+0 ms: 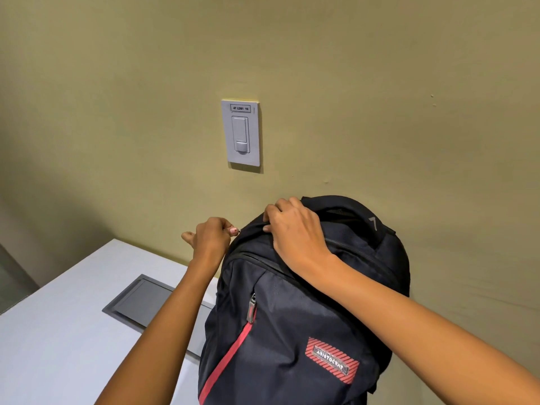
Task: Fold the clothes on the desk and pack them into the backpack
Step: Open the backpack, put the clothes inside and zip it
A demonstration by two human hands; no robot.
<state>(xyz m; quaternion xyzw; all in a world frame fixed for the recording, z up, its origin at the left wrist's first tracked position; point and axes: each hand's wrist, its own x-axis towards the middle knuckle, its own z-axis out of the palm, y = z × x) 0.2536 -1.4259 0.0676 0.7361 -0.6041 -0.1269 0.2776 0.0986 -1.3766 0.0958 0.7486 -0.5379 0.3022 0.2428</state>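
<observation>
1. Head view, where things are: the backpack [292, 317] stands upright on the white surface [58, 331], against the wall. No clothes are in sight.
2. The left grip [209, 239] pinches the zipper pull [238, 231] at the bag's top edge. The right grip [295, 232] clutches the top fabric, fingers curled.
3. Progress: packing is probably done, with only the zip left, though I cannot tell whether the zip is closing or opening.
4. Materials: the backpack is soft, bulging black woven fabric with a red stripe [228, 355]. The surface is smooth and matte, with a grey flap [146, 299] set into it.

The backpack [292, 317] stands on the desk [58, 331] against the wall [380, 112], right of the desk's hatch [140, 299].
</observation>
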